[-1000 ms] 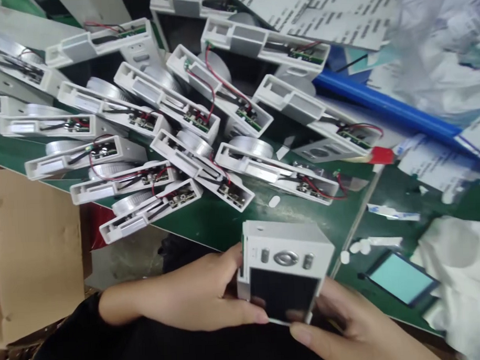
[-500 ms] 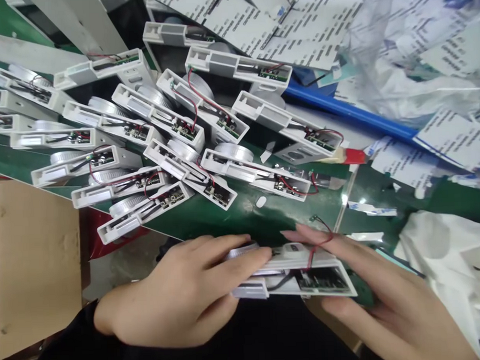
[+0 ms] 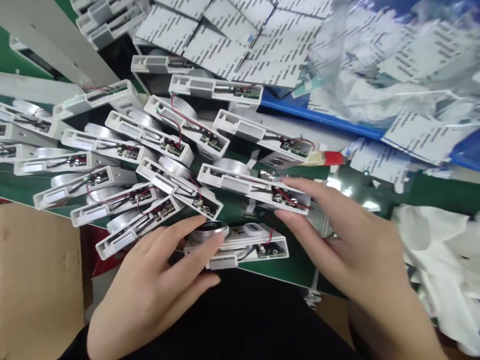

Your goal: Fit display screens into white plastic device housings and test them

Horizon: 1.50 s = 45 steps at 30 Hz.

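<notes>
Leaving the white camera's end, the right hand has shifted to the next camera back, thumb and finger parted around its end; whether they press, I can't tell. The left hand curls loosely on the white camera at the green table's near edge, half-open cameras crowding behind, white cloth off to the right.
</notes>
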### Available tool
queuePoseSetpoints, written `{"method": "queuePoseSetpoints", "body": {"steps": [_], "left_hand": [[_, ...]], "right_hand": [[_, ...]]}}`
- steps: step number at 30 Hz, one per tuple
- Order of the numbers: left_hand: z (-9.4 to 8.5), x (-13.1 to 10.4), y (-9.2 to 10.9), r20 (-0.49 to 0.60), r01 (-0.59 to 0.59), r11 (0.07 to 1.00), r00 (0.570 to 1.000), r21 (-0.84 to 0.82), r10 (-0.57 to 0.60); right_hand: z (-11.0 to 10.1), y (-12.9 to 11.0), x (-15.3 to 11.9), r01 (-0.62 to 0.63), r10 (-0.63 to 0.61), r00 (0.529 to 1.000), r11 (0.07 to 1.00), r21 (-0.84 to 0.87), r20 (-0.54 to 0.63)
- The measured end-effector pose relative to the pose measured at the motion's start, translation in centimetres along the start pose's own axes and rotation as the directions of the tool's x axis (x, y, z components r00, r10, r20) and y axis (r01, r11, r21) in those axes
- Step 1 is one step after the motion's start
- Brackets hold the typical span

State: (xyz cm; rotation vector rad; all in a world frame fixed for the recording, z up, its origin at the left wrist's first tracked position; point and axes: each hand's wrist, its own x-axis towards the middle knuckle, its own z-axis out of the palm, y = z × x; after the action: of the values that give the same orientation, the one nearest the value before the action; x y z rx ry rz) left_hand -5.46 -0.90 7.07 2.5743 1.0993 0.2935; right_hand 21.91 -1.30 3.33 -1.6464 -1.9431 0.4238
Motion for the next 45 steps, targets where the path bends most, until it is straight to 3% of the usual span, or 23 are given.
{"method": "queuePoseSetpoints", "body": {"steps": [2,4,6,9,11,14,17,19,21,23,28,32,40,45], "left_hand": [[-0.5,-0.9,0.6,-0.11,0.065,0.997,0.992,-0.03,-0.068],[-0.7,-1.5,1.6,-0.227,0.094,0.986,0.966,-0.141,-0.125],[-0.4,-1.3,3.0,-0.246,0.066,0.93,0.955,-0.362,-0.164],[0.6,0.7,5.4,-0.131,0.115,0.659,0.941,-0.744,-0.312],[1.2,2.7,6.6,-0.118,0.028,0.478,0.955,-0.878,-0.273],[1.3,5.3,7.6,-0.014,0.01,0.157,0.989,-0.988,-0.149],[1.2,6.5,7.9,0.078,0.052,-0.123,0.973,-0.991,-0.216],[1.3,6.6,8.0,0.131,0.066,-0.221,0.947,-0.973,-0.294],[1.6,6.4,8.0,0.161,0.071,-0.256,0.922,-0.964,-0.352],[1.9,6.2,8.0,0.186,0.09,-0.259,0.908,-0.962,-0.376],[2.4,6.0,8.5,0.209,0.129,-0.216,0.889,-0.968,-0.407],[2.7,5.9,8.7,0.207,0.154,-0.155,0.878,-0.976,-0.431],[3.1,5.4,8.2,0.21,0.174,-0.123,0.884,-0.977,-0.417],[2.9,5.5,8.0,0.217,0.166,-0.164,0.901,-0.972,-0.375]], "right_hand": [[-1.2,-0.5,-1.1,-0.173,0.183,0.98,0.978,0.12,-0.075],[-2.2,-1.0,-2.2,-0.324,0.389,0.905,0.893,0.311,-0.173],[-2.7,-1.3,-3.0,-0.345,0.509,0.84,0.767,0.542,-0.186],[-2.9,-1.9,-3.7,-0.292,0.549,0.831,0.566,0.771,-0.088],[-2.9,-2.5,-3.8,-0.257,0.506,0.862,0.486,0.835,-0.03],[-3.0,-3.5,-3.8,-0.195,0.346,0.938,0.544,0.816,-0.006],[-3.4,-3.9,-3.9,-0.113,0.198,0.979,0.706,0.699,-0.042],[-3.7,-3.7,-3.9,-0.057,0.158,0.98,0.811,0.582,-0.124],[-3.9,-3.4,-3.9,-0.042,0.149,0.969,0.887,0.46,-0.199],[-4.0,-3.3,-3.6,-0.06,0.151,0.969,0.912,0.407,-0.194],[-3.9,-4.1,-2.3,-0.095,0.134,0.991,0.803,0.589,-0.022],[-4.4,-4.3,-1.9,-0.14,0.154,0.988,0.759,0.636,0.035],[-4.8,-3.5,-2.7,-0.174,0.126,0.985,0.7,0.692,0.12],[-4.7,-3.2,-2.9,-0.193,0.113,0.981,0.656,0.73,0.157]]}}
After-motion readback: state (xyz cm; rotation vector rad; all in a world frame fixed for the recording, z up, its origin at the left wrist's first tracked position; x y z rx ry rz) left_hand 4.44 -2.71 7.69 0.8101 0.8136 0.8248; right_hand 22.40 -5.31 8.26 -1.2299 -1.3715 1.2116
